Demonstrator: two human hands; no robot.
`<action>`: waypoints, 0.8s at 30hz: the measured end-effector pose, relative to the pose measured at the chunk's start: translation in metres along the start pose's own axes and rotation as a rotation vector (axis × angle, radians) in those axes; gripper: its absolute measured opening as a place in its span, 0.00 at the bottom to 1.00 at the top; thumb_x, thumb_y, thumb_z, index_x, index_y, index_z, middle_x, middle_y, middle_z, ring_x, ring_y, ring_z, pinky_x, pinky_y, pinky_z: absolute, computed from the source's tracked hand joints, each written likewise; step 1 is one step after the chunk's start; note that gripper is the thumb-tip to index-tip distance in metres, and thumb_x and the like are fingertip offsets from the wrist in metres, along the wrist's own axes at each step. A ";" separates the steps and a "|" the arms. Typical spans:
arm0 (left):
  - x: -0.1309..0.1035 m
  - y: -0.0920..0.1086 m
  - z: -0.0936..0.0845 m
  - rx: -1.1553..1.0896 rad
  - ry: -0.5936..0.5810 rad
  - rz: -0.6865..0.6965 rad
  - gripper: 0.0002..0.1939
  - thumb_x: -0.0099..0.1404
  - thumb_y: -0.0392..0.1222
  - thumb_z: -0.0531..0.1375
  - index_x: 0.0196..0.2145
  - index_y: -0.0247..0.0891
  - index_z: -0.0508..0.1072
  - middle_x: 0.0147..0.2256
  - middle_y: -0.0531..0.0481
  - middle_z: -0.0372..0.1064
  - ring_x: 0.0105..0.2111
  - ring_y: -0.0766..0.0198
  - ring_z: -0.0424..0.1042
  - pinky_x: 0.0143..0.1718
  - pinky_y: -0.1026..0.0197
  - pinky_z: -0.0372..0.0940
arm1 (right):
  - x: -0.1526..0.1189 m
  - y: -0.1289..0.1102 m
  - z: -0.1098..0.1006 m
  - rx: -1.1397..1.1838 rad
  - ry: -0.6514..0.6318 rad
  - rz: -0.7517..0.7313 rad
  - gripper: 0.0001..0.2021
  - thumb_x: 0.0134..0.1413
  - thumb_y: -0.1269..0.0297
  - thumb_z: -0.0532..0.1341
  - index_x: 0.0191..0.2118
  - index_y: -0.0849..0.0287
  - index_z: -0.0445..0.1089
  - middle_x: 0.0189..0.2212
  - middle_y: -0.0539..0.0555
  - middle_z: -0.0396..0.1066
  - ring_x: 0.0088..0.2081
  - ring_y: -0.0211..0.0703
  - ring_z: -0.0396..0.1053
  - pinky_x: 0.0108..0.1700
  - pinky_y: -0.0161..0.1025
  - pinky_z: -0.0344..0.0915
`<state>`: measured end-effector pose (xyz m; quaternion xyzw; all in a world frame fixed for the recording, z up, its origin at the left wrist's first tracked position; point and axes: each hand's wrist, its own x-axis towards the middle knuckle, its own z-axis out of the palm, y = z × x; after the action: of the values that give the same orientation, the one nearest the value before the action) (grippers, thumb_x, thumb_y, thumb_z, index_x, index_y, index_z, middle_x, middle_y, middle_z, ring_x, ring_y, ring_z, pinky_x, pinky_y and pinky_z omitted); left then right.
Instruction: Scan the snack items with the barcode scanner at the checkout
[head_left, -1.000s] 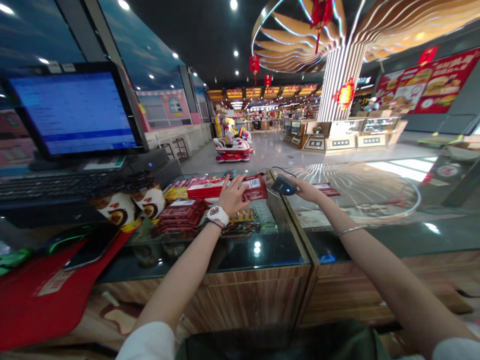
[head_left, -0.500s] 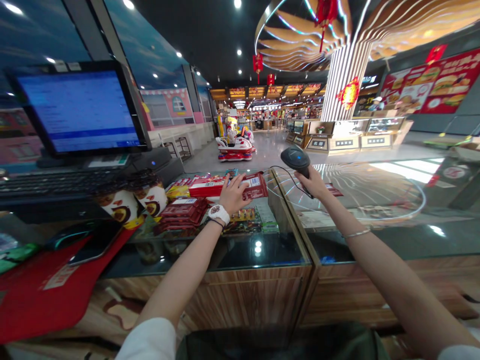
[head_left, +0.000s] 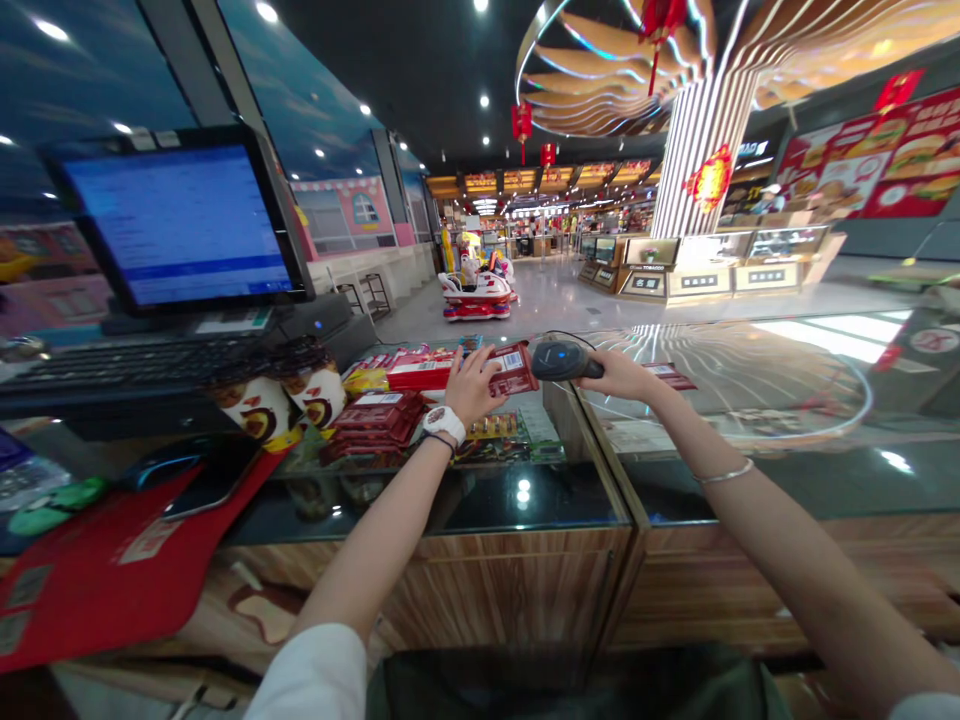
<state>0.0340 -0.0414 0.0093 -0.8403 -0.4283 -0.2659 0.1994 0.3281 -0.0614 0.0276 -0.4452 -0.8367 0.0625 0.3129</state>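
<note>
My left hand (head_left: 474,388), with a white watch on the wrist, holds a dark red packet (head_left: 514,368) over the glass counter; a white label with a barcode faces up on it. My right hand (head_left: 616,376) grips a black handheld scanner (head_left: 561,360), whose head points left, just beside the packet's right end. Left of my left hand lies a stack of dark red packets (head_left: 379,420), with a bright red box (head_left: 421,372) behind it. Another dark red packet (head_left: 672,375) lies beyond my right hand.
At the left stand a monitor (head_left: 180,225), a keyboard (head_left: 127,365) and two patterned cups (head_left: 259,408). A phone (head_left: 214,478) rests on a red mat (head_left: 142,560). A metal-edged seam (head_left: 600,450) divides the glass counter.
My right hand has moved left and lower and turned the scanner from upright to nearly level, bringing it beside the packet. My left hand stays on the packet. The view has shifted slightly.
</note>
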 end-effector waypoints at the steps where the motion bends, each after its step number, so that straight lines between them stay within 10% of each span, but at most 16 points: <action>1: 0.000 0.000 0.000 -0.002 -0.001 0.000 0.21 0.53 0.43 0.69 0.45 0.41 0.72 0.64 0.40 0.60 0.64 0.46 0.60 0.69 0.36 0.43 | 0.000 0.001 0.000 -0.006 -0.007 -0.005 0.13 0.49 0.57 0.62 0.36 0.60 0.76 0.24 0.51 0.74 0.29 0.46 0.72 0.33 0.38 0.64; 24: 0.001 -0.003 0.004 0.013 0.008 -0.005 0.20 0.54 0.44 0.68 0.45 0.41 0.72 0.63 0.40 0.61 0.63 0.47 0.60 0.70 0.36 0.40 | 0.000 0.000 0.001 -0.040 -0.021 0.041 0.17 0.51 0.54 0.60 0.39 0.61 0.76 0.27 0.53 0.75 0.31 0.47 0.72 0.34 0.38 0.62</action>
<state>0.0333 -0.0373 0.0067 -0.8367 -0.4314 -0.2672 0.2060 0.3277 -0.0607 0.0269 -0.4676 -0.8319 0.0566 0.2935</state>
